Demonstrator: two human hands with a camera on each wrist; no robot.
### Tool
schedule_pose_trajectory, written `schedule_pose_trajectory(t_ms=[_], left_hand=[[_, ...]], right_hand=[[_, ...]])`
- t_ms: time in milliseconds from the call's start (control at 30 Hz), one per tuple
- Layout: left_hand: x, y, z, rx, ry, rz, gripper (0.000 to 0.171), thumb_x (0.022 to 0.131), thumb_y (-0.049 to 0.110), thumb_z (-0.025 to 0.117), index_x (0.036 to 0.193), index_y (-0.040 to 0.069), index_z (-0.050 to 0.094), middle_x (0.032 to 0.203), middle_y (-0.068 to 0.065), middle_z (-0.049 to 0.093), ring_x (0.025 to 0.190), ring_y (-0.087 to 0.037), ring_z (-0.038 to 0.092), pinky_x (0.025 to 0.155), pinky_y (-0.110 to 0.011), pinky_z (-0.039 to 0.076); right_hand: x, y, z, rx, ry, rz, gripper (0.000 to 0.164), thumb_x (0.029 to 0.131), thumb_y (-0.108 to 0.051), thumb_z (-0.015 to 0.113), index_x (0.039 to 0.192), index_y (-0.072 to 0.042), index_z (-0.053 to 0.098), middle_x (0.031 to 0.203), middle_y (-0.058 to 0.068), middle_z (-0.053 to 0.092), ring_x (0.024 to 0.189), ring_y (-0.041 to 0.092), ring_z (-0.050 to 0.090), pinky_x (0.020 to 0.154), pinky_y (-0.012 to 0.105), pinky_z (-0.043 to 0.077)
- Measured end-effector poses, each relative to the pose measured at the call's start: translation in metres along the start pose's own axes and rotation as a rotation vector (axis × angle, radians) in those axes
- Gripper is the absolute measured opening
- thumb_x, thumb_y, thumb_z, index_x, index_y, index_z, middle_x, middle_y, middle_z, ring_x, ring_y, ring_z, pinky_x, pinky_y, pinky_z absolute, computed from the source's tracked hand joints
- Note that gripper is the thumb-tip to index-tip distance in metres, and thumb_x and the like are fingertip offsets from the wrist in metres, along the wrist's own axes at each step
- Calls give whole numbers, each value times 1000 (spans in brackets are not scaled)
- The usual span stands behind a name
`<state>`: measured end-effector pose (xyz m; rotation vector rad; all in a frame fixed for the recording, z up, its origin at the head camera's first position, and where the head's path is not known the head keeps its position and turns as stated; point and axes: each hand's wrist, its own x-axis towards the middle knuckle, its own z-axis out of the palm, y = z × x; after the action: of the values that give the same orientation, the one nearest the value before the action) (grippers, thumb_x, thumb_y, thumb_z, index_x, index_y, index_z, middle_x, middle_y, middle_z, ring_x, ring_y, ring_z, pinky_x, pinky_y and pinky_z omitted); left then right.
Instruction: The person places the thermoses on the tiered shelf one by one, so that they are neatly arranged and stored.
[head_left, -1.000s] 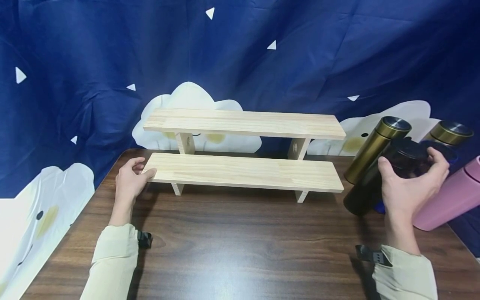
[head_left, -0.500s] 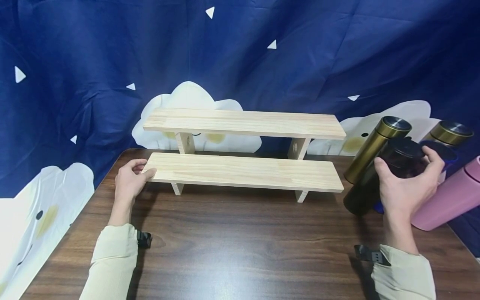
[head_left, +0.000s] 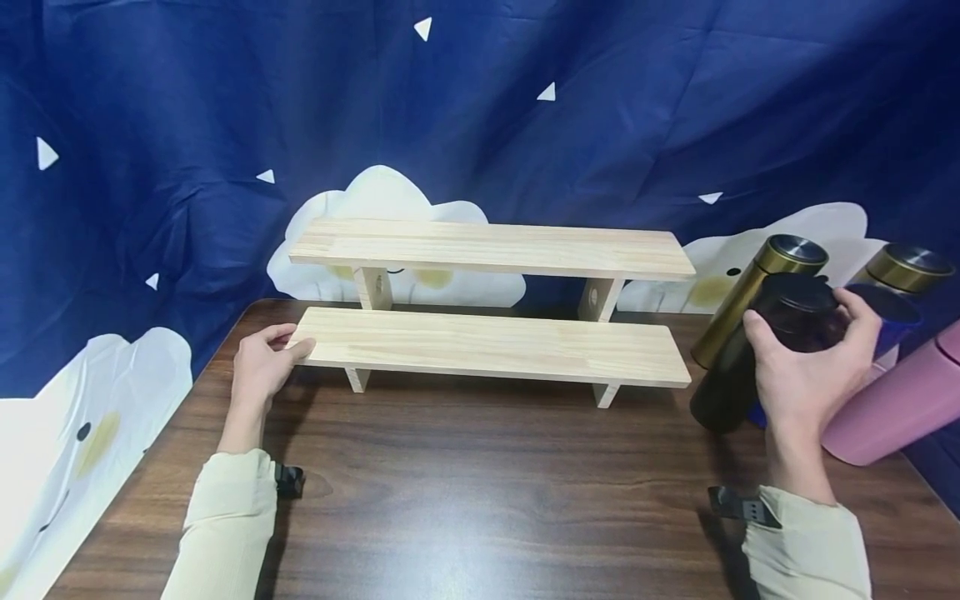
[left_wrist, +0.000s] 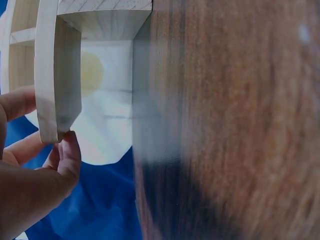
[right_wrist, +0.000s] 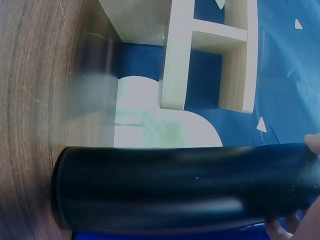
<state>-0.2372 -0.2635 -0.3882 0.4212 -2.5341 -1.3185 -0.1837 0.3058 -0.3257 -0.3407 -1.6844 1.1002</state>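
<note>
A two-tier pale wooden shelf (head_left: 487,348) stands on the brown table. My left hand (head_left: 262,360) grips the left end of its lower board; in the left wrist view, fingers (left_wrist: 70,155) lie on both sides of that board (left_wrist: 46,80). At the right, my right hand (head_left: 813,379) holds a black thermos bottle (head_left: 738,375) around its top, thumb on the left side and fingers on the right. In the right wrist view the bottle's base (right_wrist: 62,190) is at the tabletop; whether it touches cannot be told.
Behind the black bottle stands a gold thermos (head_left: 738,308). Right of it are another gold-topped bottle (head_left: 907,268), a blue-lidded bottle (head_left: 888,312) and a pink bottle (head_left: 896,408). A blue curtain (head_left: 480,108) with white cloud shapes hangs behind the table (head_left: 465,483).
My right hand and the top of the black thermos bottle have shifted slightly left, while its base stays about where it was. The left hand keeps its hold on the shelf.
</note>
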Motion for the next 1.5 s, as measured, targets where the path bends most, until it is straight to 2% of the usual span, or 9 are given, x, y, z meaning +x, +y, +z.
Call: schedule_pose_trajectory(t_ms=[167,467,767,1133,1333,1500], left_hand=[[0,-1,0,-33,-1,-20,53,89,21,75,135,-2,62,127,-22,64,107,-25,56,80,-21,40],[-1,1,1,-44,-14,-33,53,90,20,74,137,-2,61,128,-22,62,106,-23,54,80,-23,40],[-1,1,0,-53,-19,-44,53,90,20,74,137,-2,61,130,-20,62,104,-20,55,78,-19,41],[-1,2,0,-46,-23,-39,53,91,20,74,137,-3,61,129,-21,62,109,-24,55,79,-21,41],[0,3,2,-61,-41,-20,53,91,18,73,137,-5,59,130,-23,60,111,-27,56,78,-20,42],[0,2,0,-61,-34,-23,53,91,17,73,137,-6,59,131,-24,61,113,-28,57,77,-18,42]], right_hand=[[3,0,3,30,-7,-10,69,69,-11,88,132,-18,61,118,-10,60,109,11,58,92,20,41],[7,-16,8,42,12,57,67,69,-10,87,130,-19,61,118,-9,59,109,9,57,89,20,42],[14,-26,17,91,39,21,63,69,-12,87,128,-19,66,115,-7,63,100,9,57,81,20,43],[25,-45,21,76,70,-15,58,69,-15,86,124,-17,69,113,-9,65,100,6,56,88,20,39],[31,-49,18,76,89,8,58,69,-16,85,125,-19,69,113,-9,64,101,5,56,88,19,38],[34,-54,21,128,90,50,58,69,-13,84,124,-19,69,113,-5,65,99,7,58,84,20,41]])
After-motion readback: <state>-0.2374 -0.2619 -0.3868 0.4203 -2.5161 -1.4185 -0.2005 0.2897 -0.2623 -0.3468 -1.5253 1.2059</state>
